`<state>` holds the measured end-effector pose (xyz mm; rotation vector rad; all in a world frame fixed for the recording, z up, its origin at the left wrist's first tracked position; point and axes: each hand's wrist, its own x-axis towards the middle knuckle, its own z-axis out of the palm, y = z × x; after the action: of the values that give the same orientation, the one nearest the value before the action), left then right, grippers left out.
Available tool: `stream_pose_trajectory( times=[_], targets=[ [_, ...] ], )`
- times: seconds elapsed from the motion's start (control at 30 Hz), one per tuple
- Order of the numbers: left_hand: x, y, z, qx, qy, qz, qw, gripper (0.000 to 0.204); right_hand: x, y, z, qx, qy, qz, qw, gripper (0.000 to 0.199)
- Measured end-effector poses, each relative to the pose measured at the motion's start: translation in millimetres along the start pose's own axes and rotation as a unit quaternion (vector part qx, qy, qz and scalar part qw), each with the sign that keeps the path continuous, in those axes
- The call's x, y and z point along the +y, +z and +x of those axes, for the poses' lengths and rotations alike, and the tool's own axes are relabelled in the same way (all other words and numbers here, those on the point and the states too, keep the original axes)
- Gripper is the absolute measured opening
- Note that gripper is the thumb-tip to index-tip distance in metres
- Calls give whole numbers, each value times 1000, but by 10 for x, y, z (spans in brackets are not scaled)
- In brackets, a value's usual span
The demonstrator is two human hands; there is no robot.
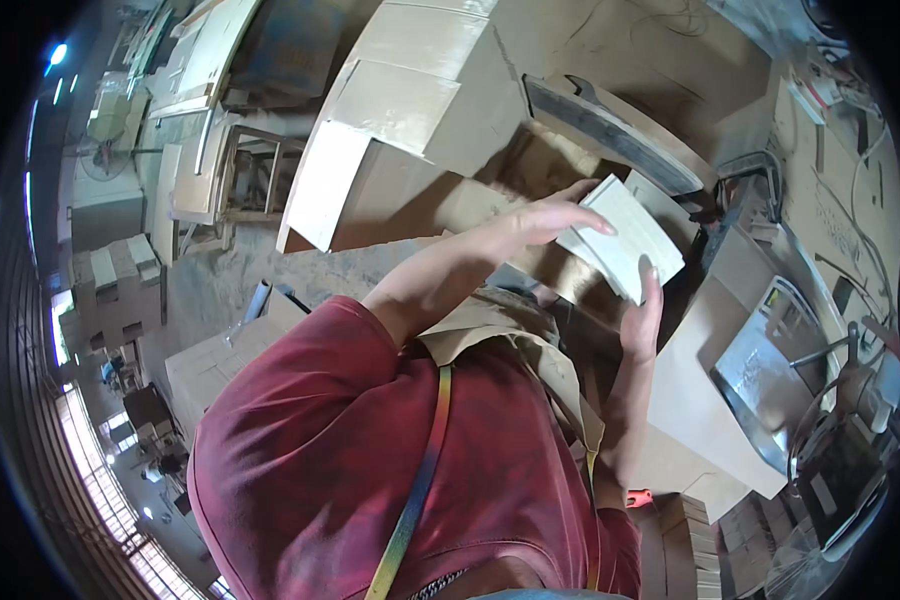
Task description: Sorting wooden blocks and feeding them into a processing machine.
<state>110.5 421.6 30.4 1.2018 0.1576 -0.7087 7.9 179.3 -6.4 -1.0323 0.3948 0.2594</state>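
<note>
A small stack of pale rectangular boards (pixel 633 232) is held between my two hands, in front of my chest and to the right. My left hand (pixel 560 215) grips its left side, with the thumb lying on the top face and the other fingers partly hidden behind. At the near right corner, my right hand (pixel 642 318) is closed on the stack with its thumb against the edge; its other fingers are mostly hidden below. Beneath the stack is a brown, shadowed recess (pixel 540 165) between cardboard surfaces.
Beyond my hands runs a dark-faced wooden bar (pixel 615 135) with a metal wrench-like piece on it. A clamp (pixel 755 168) stands to its right. On the right is a machine with a shiny metal plate (pixel 770 365). Cardboard sheeting (pixel 400 105) covers the far left; a wooden frame (pixel 255 170) stands beyond.
</note>
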Motion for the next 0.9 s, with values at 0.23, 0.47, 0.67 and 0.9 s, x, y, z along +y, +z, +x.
stream_pose_trajectory(
  times=[0.23, 0.47, 0.67, 0.9],
  targets=[
    [687, 96, -926, -12, -127, -60, 990, 78, -175, 716, -774, 22, -31, -15, 999, 76],
    [657, 502, -711, -257, 50, 218, 940, 121, -465, 641, -1896, 159, -80, -38, 983, 114],
    [680, 917, -85, -393, 128, 326, 850, 138, -295, -180, -1761, 250, -294, -345, 856, 146],
    [742, 623, 130, -380, 315, 497, 714, 162, -83, -310, -1350, 235, -370, -500, 747, 164]
  ],
)
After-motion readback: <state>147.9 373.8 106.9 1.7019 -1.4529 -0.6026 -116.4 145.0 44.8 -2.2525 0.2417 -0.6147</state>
